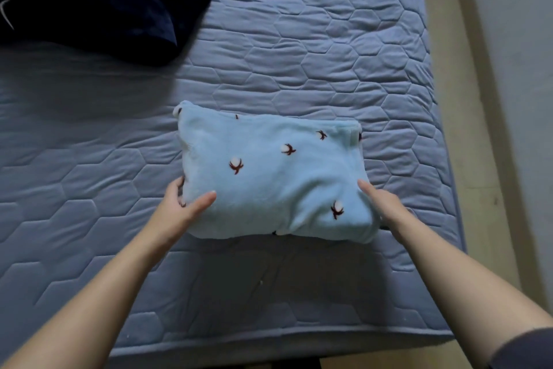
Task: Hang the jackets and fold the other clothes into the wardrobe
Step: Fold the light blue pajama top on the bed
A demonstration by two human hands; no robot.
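Fleece in light blue, printed with small dark sprigs that carry white tufts, makes up the folded garment lying just below the middle of the frame. It is folded into a plump rectangle and rests on the bed, whose blue cover is quilted in hexagons and creased in its upper half.

The left hand comes in from the lower left and grips the bundle's left edge. Its thumb lies flat on top of the fleece, and its fingers curl round the side, their tips lost against the fabric. The right hand comes in from the lower right and takes the right edge. Its thumb is straight and lies along the top of the fabric, while the rest of its fingers pass below the edge and are hidden, so I cannot tell how they are spread. Both forearms are bare, and a dark sleeve shows at the lower right corner of the frame.

The near edge of the bundle throws a shadow on the cover below it; whether that edge is raised off the bed or only bulging I cannot tell.

At the upper left of the frame a dark navy garment lies crumpled on the bed, well apart from the fleece, with a thin pale mark near the frame's left edge. Along the right side of the frame a pale beige strip of floor runs beside the bed, and a grey wall stands past it.
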